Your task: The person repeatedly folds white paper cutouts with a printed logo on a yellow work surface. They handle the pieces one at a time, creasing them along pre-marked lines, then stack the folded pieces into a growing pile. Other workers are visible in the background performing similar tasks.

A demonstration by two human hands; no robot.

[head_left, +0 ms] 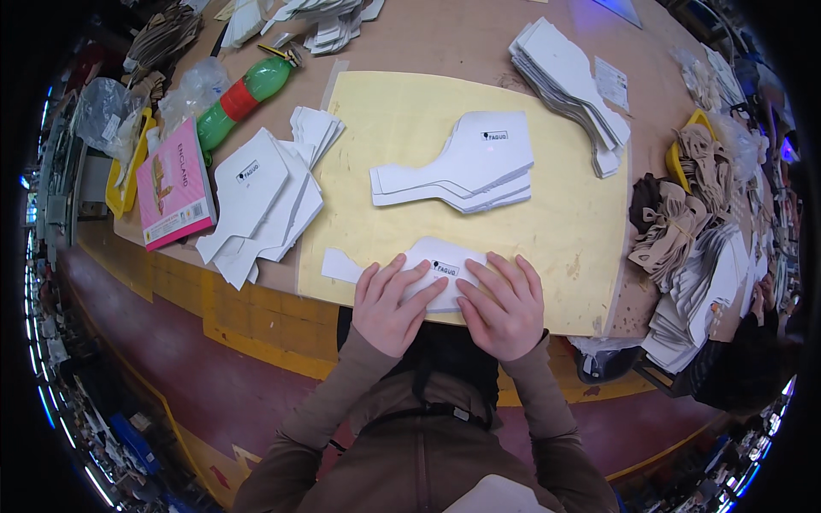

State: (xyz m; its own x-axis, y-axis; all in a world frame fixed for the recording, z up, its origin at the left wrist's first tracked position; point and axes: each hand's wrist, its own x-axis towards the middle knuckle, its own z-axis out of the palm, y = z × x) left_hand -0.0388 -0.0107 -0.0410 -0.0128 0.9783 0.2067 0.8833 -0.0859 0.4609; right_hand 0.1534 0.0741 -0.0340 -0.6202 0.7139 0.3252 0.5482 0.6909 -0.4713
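Observation:
A white cut piece (pixel 419 254) with a small black printed mark lies at the front edge of the yellow sheet (pixel 564 256). It is wide at one end and narrows to a tail on the left. My left hand (pixel 391 303) rests on it with fingers stretched out. From the other side, my right hand (pixel 505 308) also lays spread fingers on the piece, and neither hand grips it. Just beyond them is a stack of similar white pieces (pixel 492 154), fanned slightly. A looser pile of these pieces (pixel 256 188) lies to the left.
At the left are a pink book (pixel 175 186), a green bottle (pixel 267 79) with a red label and a yellow tray (pixel 130 175). Another white stack (pixel 569 81) lies far right. Bundled brown pieces (pixel 671 224) and more white pieces (pixel 697 286) crowd the right edge.

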